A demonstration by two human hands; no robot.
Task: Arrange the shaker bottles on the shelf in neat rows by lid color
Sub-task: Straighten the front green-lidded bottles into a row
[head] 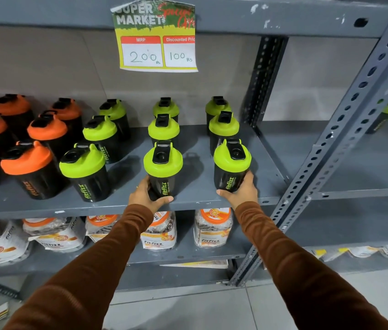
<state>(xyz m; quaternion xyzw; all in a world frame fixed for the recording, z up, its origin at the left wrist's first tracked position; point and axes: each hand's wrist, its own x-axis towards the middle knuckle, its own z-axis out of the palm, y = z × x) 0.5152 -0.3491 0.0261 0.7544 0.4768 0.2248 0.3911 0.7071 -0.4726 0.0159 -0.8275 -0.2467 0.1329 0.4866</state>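
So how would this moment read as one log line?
left hand: grips middle front green-lid bottle | right hand: grips right front green-lid bottle | both on shelf

1. Green-lidded shaker bottles point(163, 171) have black bodies and stand upright on the grey shelf point(212, 201) in three rows running towards 12 o'clock, three bottles in each row.
2. Orange-lidded shaker bottles point(30, 169), also black and upright, stand grouped at 9 o'clock of the green ones.
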